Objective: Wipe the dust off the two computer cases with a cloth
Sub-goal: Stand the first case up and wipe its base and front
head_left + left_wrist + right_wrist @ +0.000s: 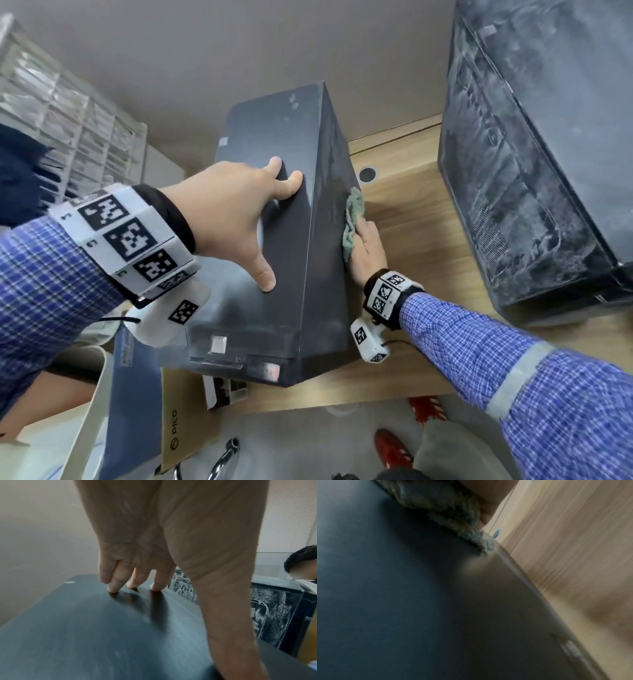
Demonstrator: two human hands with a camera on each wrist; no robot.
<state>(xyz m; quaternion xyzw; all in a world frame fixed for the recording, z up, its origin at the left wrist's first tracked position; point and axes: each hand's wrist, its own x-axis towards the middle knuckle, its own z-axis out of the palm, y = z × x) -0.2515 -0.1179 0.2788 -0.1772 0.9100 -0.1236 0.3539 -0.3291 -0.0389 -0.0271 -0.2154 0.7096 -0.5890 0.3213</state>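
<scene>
Head view: our right hand (368,251) presses the grey-green cloth (352,222) flat against the tall dark computer case (291,274), on the side facing the table (418,240); left hand (233,212) open on top.

r hand (368,250) fingers behind cloth (352,222)

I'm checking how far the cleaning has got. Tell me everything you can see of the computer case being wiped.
The nearer computer case is a dark, matte, upright box on the wooden desk. Its top looks mostly clean, with faint smears and a pale square near the front. The left hand rests on its top, fingertips down; the right hand presses a grey-green cloth flat against its right side.
</scene>
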